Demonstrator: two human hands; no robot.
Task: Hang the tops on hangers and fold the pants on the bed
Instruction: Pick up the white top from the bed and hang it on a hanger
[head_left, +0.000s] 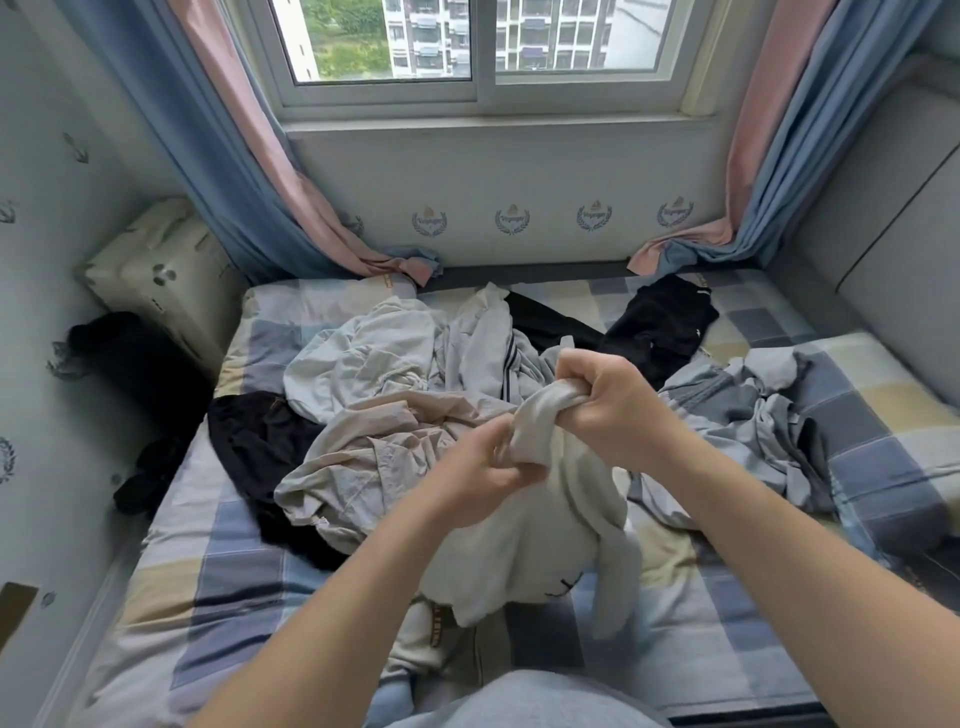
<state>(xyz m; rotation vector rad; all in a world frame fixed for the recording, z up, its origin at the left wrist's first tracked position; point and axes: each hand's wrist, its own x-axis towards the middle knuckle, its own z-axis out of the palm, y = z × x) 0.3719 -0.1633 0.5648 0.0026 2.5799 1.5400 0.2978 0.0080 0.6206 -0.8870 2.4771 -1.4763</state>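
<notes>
A white garment (540, 535) hangs bunched above the bed (218, 577), held up by both hands. My right hand (618, 405) grips its gathered top edge in a fist. My left hand (478, 483) pinches the cloth just below and to the left. Behind it lies a heap of clothes: a beige shirt (358, 467), a pale grey top (374, 364), a grey striped garment (488, 353). Black clothes (260, 441) lie at the left and more black clothes (660, 327) at the back right. A blue-grey garment (753, 431) is crumpled at the right. No hanger shows.
The bed has a checked blue, grey and yellow cover and fills the room between the walls. A pillow (161, 275) leans in the back left corner with a dark item (130, 358) beside it. Curtains (249, 171) hang at both sides of the window.
</notes>
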